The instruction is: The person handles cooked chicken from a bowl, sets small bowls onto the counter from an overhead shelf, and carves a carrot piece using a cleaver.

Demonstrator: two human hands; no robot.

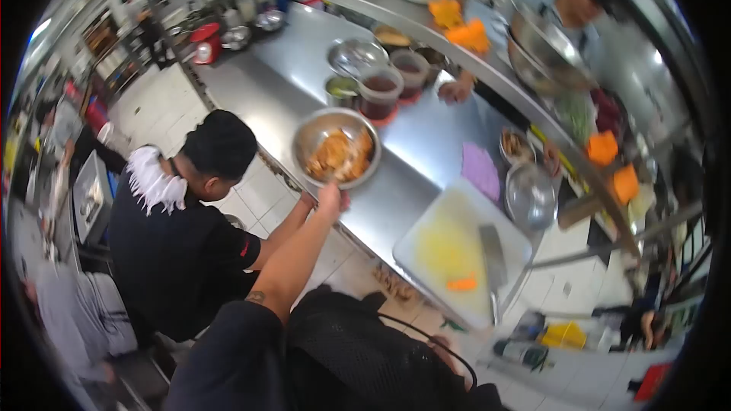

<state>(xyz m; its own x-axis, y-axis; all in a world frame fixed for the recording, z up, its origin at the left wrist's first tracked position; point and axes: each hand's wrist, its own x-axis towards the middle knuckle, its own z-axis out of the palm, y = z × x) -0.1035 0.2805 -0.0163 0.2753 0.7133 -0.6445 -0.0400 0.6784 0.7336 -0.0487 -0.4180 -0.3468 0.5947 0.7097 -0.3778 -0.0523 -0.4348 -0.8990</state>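
Left hand (330,199) pinches the near rim of the bowl (309,132), apparently for steadiness. Bowl is at the worktop's (397,192) near edge, probably for reach; its wall contains food (335,154). Right hand (445,353) blurred; grip cannot be told.

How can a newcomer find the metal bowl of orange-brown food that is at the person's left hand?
Find the long steel table in the middle of the view. At its near edge, to the left of the white cutting board, is the round metal bowl. Unlike the shiny bowl farther back, it holds orange-brown food and has the person's left hand at its rim.
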